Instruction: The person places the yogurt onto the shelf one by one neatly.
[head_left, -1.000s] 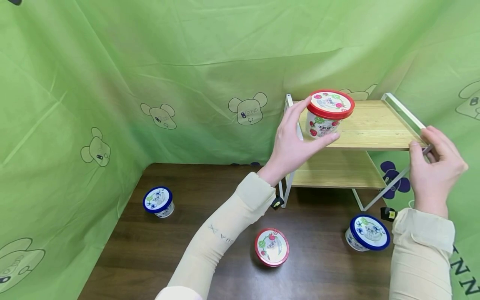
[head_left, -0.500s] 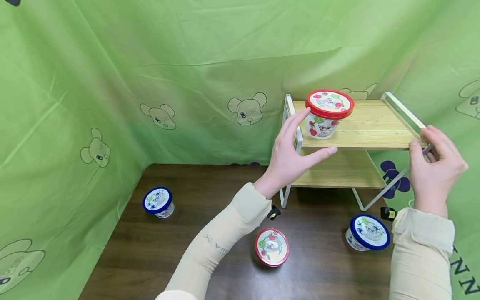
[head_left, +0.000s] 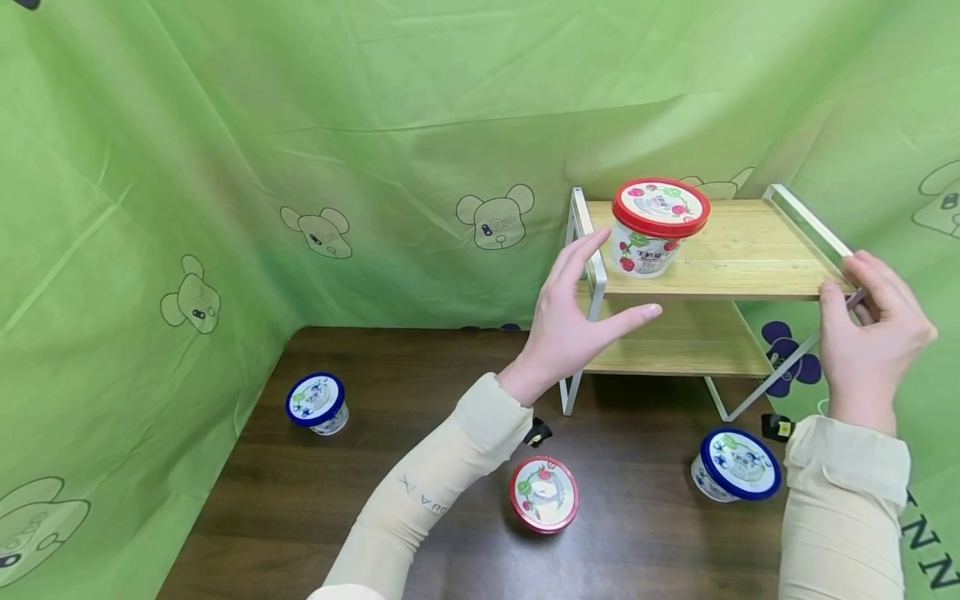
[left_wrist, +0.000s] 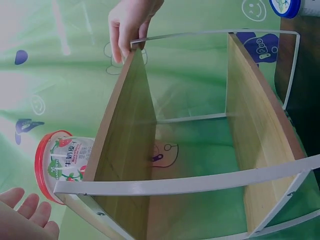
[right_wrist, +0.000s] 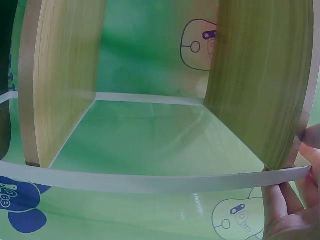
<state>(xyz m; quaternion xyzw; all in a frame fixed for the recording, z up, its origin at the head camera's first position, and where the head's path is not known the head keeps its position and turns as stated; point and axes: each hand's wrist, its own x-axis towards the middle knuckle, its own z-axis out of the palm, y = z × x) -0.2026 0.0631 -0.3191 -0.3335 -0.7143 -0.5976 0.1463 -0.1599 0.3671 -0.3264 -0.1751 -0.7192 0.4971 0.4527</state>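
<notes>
- Green cloth [head_left: 375,83] printed with cartoon heads hangs behind a dark brown table [head_left: 420,392].
- On the table, a blue-lidded tub sits at 8 o'clock [head_left: 316,400], another at 4 o'clock [head_left: 738,464], and a second red-lidded tub [head_left: 543,495] at 5 o'clock.
- At 3 o'clock stands a two-tier rack [head_left: 675,342]: pale wooden boards, white metal frame.
- Its left side rail [head_left: 597,271] rises just beside the shelved tub, at its 9 o'clock side.
- The red-lidded strawberry tub [head_left: 647,250] stands upright on the upper board [head_left: 750,258], at 2 o'clock; white, with red fruit, green leaves and dark lettering.
- The left hand [head_left: 566,317], thumb and fingers spread wide, holds nothing; its fingertips are near the tub, apart from it.
- The right hand [head_left: 873,337] pinches the rack's near corner at 3 o'clock, fingers curled.
</notes>
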